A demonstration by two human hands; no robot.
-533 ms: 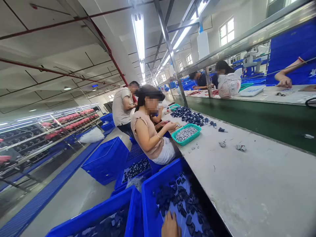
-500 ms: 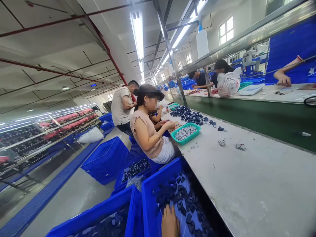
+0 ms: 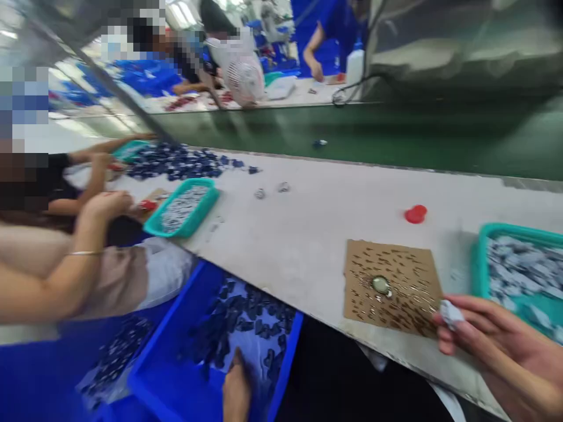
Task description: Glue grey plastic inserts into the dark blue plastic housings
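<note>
Pale tabletop [image 3: 316, 240] runs across the view, bordered on its far side by a green strip [image 3: 461, 140]; a turquoise basket [image 3: 480, 264] of grey-white pieces [image 3: 523, 266] stands at the right, just behind the right hand [image 3: 501, 346]; a brown cardboard square [image 3: 367, 305], covered with dark streaks and bearing a shiny round blob [image 3: 382, 285], lies left of it; a red cap [image 3: 416, 214] sits beyond the cardboard; a second basket [image 3: 193, 225], also filled with small pale pieces, stands further left, near a co-worker's forearm [image 3: 88, 240]; a heap of navy pieces [image 3: 176, 162] lies behind that basket. Below the tabletop's near edge, a blue bin [image 3: 165, 357] holds dark pieces [image 3: 211, 340]; its walls surround the left hand [image 3: 237, 387], which is blurred; whether its fingers are parted or grip anything cannot be told. The right hand pinches one small grey-white piece [image 3: 451, 315] between thumb and fingers, at the cardboard's near right corner.
</note>
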